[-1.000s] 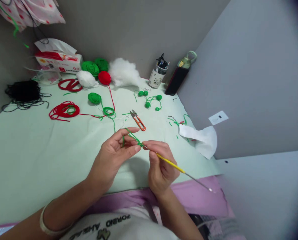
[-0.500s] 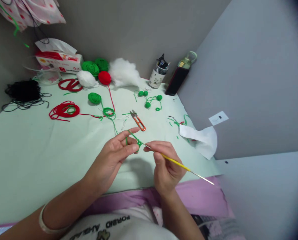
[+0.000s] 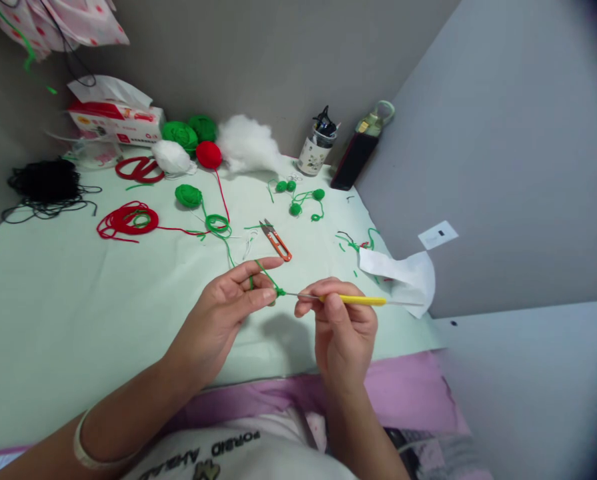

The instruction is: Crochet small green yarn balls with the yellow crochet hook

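My left hand (image 3: pixel 231 300) pinches a small piece of green crochet work (image 3: pixel 279 292) between thumb and fingers. Green yarn (image 3: pixel 267 272) runs taut from the work up to the raised index finger and loops around another finger. My right hand (image 3: pixel 342 327) is closed on a crochet hook (image 3: pixel 361 300) with a yellow grip, held almost level. The hook's metal tip meets the green work. Just beyond the left index finger lie orange thread snips (image 3: pixel 277 241). The strand leads back towards a coil of green yarn (image 3: pixel 217 225) and a green ball (image 3: pixel 189 195).
Red yarn (image 3: pixel 133 219), black yarn (image 3: pixel 45 183), red-handled scissors (image 3: pixel 141 169) and white stuffing (image 3: pixel 248 145) lie on the table. Along the wall stand a tissue pack (image 3: pixel 118 123), a pen jar (image 3: pixel 317 152) and a bottle (image 3: pixel 361 147). Small green crocheted balls (image 3: pixel 295 209) and white paper (image 3: pixel 403 277) are at the right.
The hook's back end has swung up, from slanting down to the right to nearly level. My right hand has shifted slightly right and turned with it. My left hand stays almost still.
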### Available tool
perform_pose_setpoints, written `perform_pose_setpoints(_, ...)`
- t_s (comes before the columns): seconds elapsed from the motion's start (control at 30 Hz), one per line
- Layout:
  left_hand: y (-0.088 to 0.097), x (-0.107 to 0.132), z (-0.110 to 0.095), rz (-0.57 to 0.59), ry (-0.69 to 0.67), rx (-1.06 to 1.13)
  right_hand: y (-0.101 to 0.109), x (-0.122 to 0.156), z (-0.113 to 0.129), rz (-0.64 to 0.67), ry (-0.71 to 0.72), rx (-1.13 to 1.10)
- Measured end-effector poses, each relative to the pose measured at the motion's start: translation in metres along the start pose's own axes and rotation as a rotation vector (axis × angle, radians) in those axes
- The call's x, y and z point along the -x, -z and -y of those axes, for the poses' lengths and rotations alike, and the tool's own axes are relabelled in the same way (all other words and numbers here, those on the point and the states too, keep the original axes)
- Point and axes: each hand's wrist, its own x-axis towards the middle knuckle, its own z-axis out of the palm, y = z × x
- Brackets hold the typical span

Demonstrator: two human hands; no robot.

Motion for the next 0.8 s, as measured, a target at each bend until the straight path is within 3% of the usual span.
perform_pose_setpoints(0.43,-0.0052,0.0018,0.0035,0.048,-0.012,-0.051,0.0001,0.0006,-0.0064,-0.001,0.064,0.1)
perform_pose_setpoints(0.8,-0.0022,0.001,0.0002,0.051,0.058,0.072,0.0031,-0.0003,-0.0066,-0.009,0.075,0.107)
